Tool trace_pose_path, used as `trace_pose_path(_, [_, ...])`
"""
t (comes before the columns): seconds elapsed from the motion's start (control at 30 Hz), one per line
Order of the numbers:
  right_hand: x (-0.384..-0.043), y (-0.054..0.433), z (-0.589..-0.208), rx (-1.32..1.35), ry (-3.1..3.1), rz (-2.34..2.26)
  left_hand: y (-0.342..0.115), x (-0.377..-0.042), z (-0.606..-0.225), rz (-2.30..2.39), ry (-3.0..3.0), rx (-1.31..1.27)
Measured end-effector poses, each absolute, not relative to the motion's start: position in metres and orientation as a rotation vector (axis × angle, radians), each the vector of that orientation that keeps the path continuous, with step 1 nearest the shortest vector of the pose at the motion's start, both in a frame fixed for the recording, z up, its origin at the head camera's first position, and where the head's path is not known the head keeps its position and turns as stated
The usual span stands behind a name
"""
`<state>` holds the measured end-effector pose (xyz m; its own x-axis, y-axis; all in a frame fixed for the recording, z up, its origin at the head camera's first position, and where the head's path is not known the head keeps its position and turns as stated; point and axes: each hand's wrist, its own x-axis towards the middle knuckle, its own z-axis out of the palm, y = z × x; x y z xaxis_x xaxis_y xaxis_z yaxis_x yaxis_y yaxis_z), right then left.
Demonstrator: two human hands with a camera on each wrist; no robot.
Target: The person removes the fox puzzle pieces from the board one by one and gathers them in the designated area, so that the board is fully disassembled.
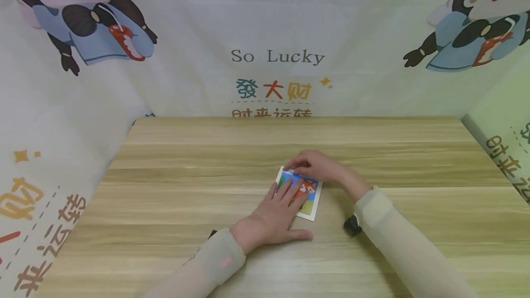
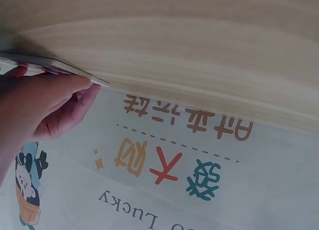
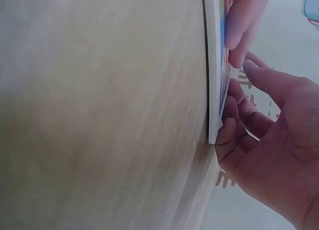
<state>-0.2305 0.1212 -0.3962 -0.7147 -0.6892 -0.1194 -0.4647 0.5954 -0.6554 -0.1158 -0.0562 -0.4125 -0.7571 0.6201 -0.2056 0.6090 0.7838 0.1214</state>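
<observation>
A small white-bordered picture board (image 1: 307, 207) with a cartoon fox on it lies on the wooden table. My left hand (image 1: 275, 215) is spread over its left part, straight fingers resting on the picture and thumb out to the right on the tabletop. At the far edge my right hand (image 1: 316, 164) holds the board with curled fingers, the thumb over the picture. From the right wrist view, the curled fingers of the right hand (image 3: 279, 135) meet the board's edge (image 3: 213, 80). Part of the fox picture is hidden under both hands.
The wood-grain table (image 1: 186, 151) reaches back to a white printed cloth (image 1: 352, 59) with lettering and cartoon figures, which also hangs at both sides. A black wrist device (image 1: 352, 226) sits under the right sleeve cuff.
</observation>
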Motion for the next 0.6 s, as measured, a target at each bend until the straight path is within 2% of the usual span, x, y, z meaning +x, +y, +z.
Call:
trace_pose_path(0.23, [-0.238,0.118,-0.397,-0.978,2.452,-0.849,-0.055,-0.112,-0.419,0.048,2.742,0.950])
trace_pose_path(0.6, [-0.244,0.111,-0.395,-0.872,2.377,-0.903,-0.055,-0.109,-0.424,0.055,2.778,0.936])
